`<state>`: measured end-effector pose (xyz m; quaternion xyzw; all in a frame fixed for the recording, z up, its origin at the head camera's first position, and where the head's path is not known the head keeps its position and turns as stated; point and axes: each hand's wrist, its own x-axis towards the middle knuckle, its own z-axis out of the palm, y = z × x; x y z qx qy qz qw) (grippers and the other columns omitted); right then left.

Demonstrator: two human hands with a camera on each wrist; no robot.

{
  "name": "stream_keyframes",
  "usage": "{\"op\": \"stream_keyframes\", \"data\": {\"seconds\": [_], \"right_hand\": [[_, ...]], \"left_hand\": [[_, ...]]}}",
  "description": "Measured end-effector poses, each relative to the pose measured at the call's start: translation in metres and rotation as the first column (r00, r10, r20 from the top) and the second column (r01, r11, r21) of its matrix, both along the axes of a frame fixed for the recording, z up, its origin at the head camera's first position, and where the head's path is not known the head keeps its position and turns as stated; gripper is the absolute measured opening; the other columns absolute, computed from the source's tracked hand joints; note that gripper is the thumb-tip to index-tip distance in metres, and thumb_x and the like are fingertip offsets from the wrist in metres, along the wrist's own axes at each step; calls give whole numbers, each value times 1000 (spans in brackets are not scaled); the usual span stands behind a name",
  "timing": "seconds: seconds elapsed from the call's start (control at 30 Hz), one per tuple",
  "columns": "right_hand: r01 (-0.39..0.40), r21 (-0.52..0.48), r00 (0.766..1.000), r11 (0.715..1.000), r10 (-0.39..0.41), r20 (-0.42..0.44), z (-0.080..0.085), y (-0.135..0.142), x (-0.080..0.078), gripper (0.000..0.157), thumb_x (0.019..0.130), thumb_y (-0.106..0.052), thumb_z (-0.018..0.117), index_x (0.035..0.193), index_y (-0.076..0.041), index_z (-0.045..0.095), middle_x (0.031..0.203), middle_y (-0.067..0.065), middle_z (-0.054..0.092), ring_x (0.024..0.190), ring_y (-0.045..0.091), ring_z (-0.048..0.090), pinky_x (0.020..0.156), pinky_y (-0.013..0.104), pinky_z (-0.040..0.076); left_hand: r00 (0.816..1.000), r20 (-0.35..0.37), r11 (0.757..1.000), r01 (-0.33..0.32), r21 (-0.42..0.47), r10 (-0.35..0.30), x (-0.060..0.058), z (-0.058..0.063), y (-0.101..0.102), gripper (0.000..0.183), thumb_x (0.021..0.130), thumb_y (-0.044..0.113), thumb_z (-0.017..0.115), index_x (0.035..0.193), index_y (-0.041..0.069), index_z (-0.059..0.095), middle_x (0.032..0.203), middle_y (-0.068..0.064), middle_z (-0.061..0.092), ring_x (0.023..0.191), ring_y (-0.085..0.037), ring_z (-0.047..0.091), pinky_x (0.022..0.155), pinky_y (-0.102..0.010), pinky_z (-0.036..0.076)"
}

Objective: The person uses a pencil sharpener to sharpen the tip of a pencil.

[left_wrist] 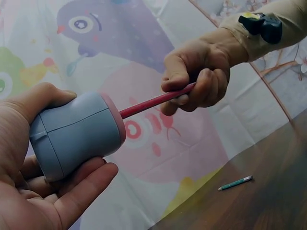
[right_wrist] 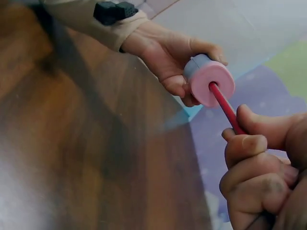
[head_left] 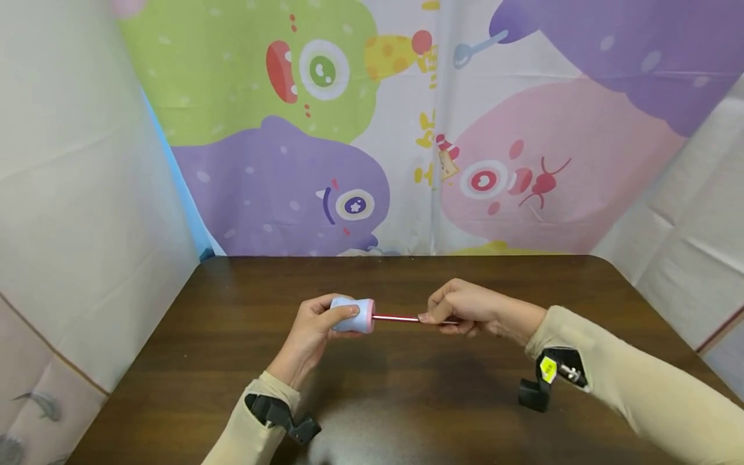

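Observation:
My left hand [head_left: 314,326] grips a light-blue pencil sharpener [left_wrist: 79,136] with a pink end face [right_wrist: 213,84], thumb on one side and fingers on the other. A red pencil [left_wrist: 153,103] runs into the hole in that pink face, so its tip is hidden inside. On the other side my right hand [head_left: 465,307] pinches the pencil between thumb and curled fingers. Sharpener and pencil are held up over the table, nearly in one line from left to right in the head view.
A short green pencil [left_wrist: 235,183] lies on the dark wooden table [head_left: 232,361]. Behind the table hangs a cloth with cartoon monsters [head_left: 279,187], and pale cloths stand on both sides. Each sleeve carries a black wrist mount [head_left: 535,394].

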<state>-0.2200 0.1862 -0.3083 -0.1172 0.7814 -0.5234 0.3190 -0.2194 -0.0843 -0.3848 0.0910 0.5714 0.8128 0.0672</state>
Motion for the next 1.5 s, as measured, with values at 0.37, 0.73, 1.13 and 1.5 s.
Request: {"op": "stream_keyframes", "data": {"seconds": [0.37,0.73,1.13,1.5], "right_hand": [[-16,-12,989,1000,18,148,-14,8,-5,24,97,-17,57,77,-5,63,52,-3,42,40,4,22,38,17,16],[-98,186,153,978,199,-968,-32,7,10,13,95,-19,69,92,-7,66,81,-3,64,61,5,54,50,19,49],[66,123,-762,990,129,-634,-41,1,-2,19,98,1,56,91,2,74,77,7,66,51,22,43,40,26,32],[26,90,-559,996,89,-824,-65,-7,-1,25,99,-3,49,89,2,71,72,4,64,50,16,48,37,23,42]], "left_hand": [[999,4,998,49,-33,-49,2,1,3,10,80,-2,67,83,7,72,84,-8,64,73,-19,63,70,-49,62],[1000,0,1000,-6,-12,6,0,1,3,10,82,-3,66,82,6,71,85,-9,64,72,-21,65,63,-41,63],[1000,2,1000,-1,9,1,3,5,0,12,82,-2,65,81,8,72,84,-10,64,71,-20,66,60,-36,62],[1000,4,1000,-9,-28,9,2,4,-2,9,83,-2,66,80,5,71,81,-9,64,69,-20,66,63,-40,63]]}}
